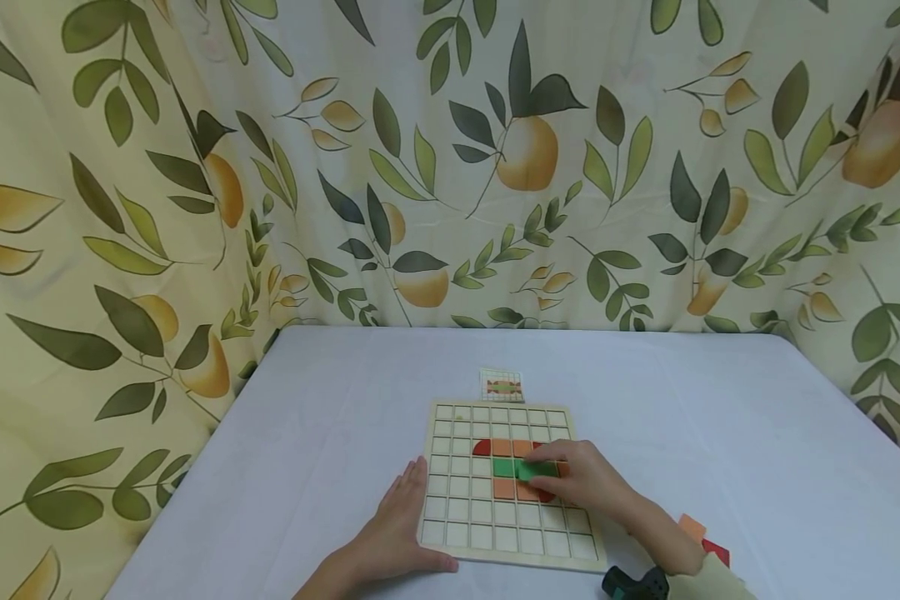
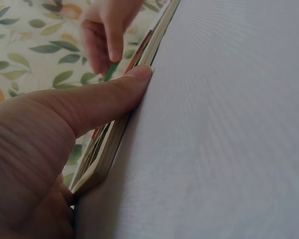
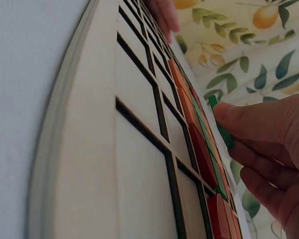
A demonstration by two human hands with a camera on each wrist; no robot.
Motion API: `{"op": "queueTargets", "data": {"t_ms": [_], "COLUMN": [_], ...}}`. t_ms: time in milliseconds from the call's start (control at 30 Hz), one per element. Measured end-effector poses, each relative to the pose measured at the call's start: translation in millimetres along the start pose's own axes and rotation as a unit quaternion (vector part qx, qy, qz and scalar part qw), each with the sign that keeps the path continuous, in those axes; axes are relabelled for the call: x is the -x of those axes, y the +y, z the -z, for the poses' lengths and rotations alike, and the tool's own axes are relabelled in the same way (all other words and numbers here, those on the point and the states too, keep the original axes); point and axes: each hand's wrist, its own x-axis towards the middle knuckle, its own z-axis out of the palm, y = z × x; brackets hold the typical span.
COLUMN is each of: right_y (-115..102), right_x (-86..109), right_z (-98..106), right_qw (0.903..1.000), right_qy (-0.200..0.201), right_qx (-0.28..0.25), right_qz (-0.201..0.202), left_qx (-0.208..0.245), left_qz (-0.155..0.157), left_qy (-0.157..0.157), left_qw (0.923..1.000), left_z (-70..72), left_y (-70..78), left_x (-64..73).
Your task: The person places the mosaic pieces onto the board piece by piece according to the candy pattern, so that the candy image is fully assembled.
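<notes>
"Why does the left hand (image 1: 397, 529) lie at the wooden board (image 1: 525, 561) like this?"

"I believe it is for steadying. The fingers are stretched along the left edge and the thumb lies at the near edge, so the hand braces the corner without curling around it."

"And the right hand (image 1: 581, 475)?"

"It is well apart from the other and pinches a green tile (image 3: 224, 124) between thumb and fingers, over the board, right of its middle. Such a light grip probably allows careful aiming at a square. If the tile touches what is below, I cannot tell."

"For what is the small card (image 1: 502, 386) beyond the far edge?"

"It shows a figure in red, orange and green. I suppose it lies there so that the person sees it easily while both hands are busy. The loose orange piece (image 1: 692, 527) and loose red piece (image 1: 716, 551) are at the right, beside the forearm, perhaps for easy reach."

"How does the pinched tile look?"

"Thin and flat, plain green, and tilted when seen from the right wrist. A similar green square (image 1: 503, 467) lies on the board, between orange ones (image 1: 502, 447) on its far and near sides."
</notes>
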Motion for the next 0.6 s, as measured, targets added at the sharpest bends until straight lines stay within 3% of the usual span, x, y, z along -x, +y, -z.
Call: {"op": "queueTargets", "data": {"t_ms": [333, 600], "right_y": [-1.0, -10.3], "right_x": [-8.8, -18.7], "right_z": [-13.7, -22.0], "right_qw": [0.9988, 0.9994], "right_qy": [-0.002, 0.000], "right_qx": [-0.014, -0.018], "right_qz": [0.046, 0.031], "left_qx": [0.002, 0.004], "left_qz": [0.001, 0.004], "left_qy": [-0.002, -0.006], "left_qw": [1.0000, 1.0000], "left_z": [1.5, 2.0], "left_y": [3.1, 2.8], "left_x": [1.2, 0.6]}}
